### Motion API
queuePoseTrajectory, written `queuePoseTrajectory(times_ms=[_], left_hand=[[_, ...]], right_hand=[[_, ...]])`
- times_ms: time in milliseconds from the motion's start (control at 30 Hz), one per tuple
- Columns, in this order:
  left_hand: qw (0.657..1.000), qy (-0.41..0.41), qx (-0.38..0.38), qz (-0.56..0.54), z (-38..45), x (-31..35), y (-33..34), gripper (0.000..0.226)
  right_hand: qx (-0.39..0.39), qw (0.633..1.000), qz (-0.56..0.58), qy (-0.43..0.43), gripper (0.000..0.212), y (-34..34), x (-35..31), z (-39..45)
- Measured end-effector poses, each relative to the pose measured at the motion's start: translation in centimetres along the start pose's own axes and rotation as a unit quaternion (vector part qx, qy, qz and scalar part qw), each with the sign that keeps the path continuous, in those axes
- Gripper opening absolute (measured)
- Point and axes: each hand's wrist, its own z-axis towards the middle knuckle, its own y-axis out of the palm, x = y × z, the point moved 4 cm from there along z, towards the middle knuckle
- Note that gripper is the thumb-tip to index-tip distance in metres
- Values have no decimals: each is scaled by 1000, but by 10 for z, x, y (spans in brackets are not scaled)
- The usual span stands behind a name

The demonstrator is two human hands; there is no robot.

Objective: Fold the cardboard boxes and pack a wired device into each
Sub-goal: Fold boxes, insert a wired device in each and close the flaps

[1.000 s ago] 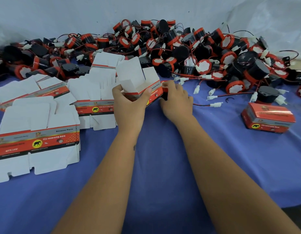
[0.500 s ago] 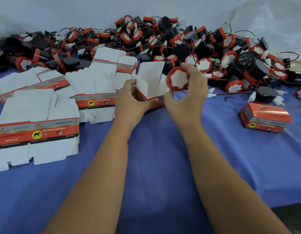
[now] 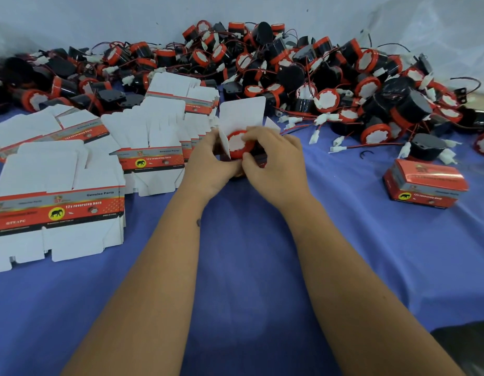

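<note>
Pressing the round red-rimmed, white-faced wired device (image 3: 239, 143) into the open white cardboard box (image 3: 242, 115), your right hand (image 3: 273, 161) pinched it while your left hand (image 3: 211, 161) gripped the box on the blue surface (image 3: 249, 267). Its trailing wire could likely snag the flaps.

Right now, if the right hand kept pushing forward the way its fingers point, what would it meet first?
The right hand already pinches the red-rimmed device; next in line, probably, is the white flap of the half-folded box, though depth is unclear.
</note>
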Motion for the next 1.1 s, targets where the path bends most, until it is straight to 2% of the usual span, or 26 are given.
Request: queuePoseTrajectory(times_ms=[100, 167, 200, 267, 333, 367, 433, 500, 567, 633, 700, 767, 867, 967, 1033, 1100], left_hand=[[1000, -8, 4, -1, -1, 2, 2, 59], [1000, -5, 5, 2, -1, 2, 2, 55], [1000, -3, 6, 2, 0, 1, 2, 52], [1000, -2, 14, 7, 2, -1, 1, 48], [1000, 0, 19, 22, 3, -2, 1, 50], [999, 2, 19, 26, 4, -3, 1, 51], [1000, 6, 17, 25, 4, -3, 1, 51], [1000, 11, 13, 23, 4, -3, 0, 48], [1000, 13, 8, 26, 4, -3, 0, 45], [999, 15, 8, 30, 4, -2, 0, 44], [999, 12, 8, 31, 4, -2, -1, 44], [1000, 5, 0, 25, 5, -2, -3, 49], [1000, 4, -23, 13, 4, -2, -5, 53], [998, 4, -59, 1, 3, -1, -7, 54], [996, 6, -92, -9, 2, 0, -8, 54], [992, 10, -123, -22, 1, 2, -7, 52]], right_hand=[[-24, 999, 19, 44, 27, 4, 6, -1], [-16, 999, 22, 32, 26, 4, 4, 0], [1, 1000, 13, 18, 24, 2, 1, 1], [85, 996, 18, 23, 16, -5, -1, 1], [180, 973, 67, 128, 3, -15, 7, 0], [202, 953, 101, 202, 8, -17, 15, 0], [186, 909, 178, 327, 20, -16, 31, 0], [150, 873, 268, 379, 28, -15, 41, 2], [151, 855, 329, 372, 20, -17, 40, 4], [172, 873, 321, 325, 1, -23, 34, 6], [178, 917, 262, 243, 11, -28, 24, 9], [157, 958, 182, 157, 8, -27, 13, 10], [168, 984, 39, 50, 4, -25, 4, 9], [203, 975, -80, 47, 6, -26, 7, 11], [193, 976, -83, 61, 7, -24, 11, 12], [149, 983, -81, 72, 9, -18, 13, 12]])
